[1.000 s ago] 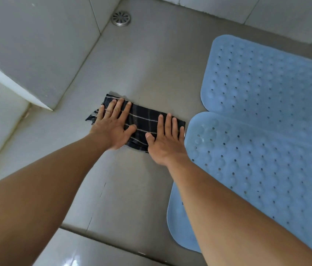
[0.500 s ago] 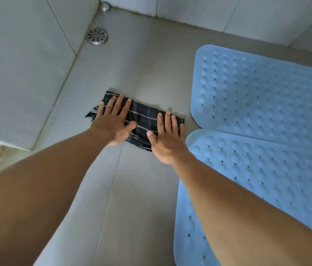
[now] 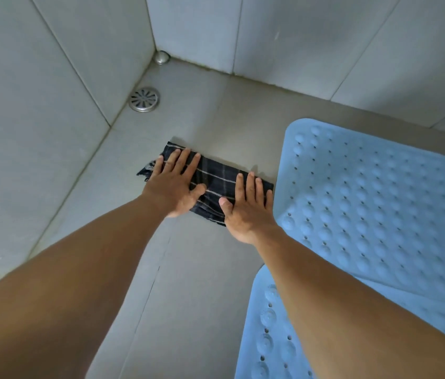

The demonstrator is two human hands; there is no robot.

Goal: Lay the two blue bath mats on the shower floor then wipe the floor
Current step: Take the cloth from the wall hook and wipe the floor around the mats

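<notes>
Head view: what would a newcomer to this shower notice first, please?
Two flat hands, the left hand and the right hand, press a dark plaid cloth on the grey floor at centre. At right lie two blue bath mats, the far mat and the near mat. A round metal drain sits upper left, beside the wall.

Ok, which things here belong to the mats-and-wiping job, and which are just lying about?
In the job: far blue mat, near blue mat, checked cloth, left hand and right hand pressed flat on it, shower floor.

Just there: floor drain, metal cap in the corner, wall tiles.
</notes>
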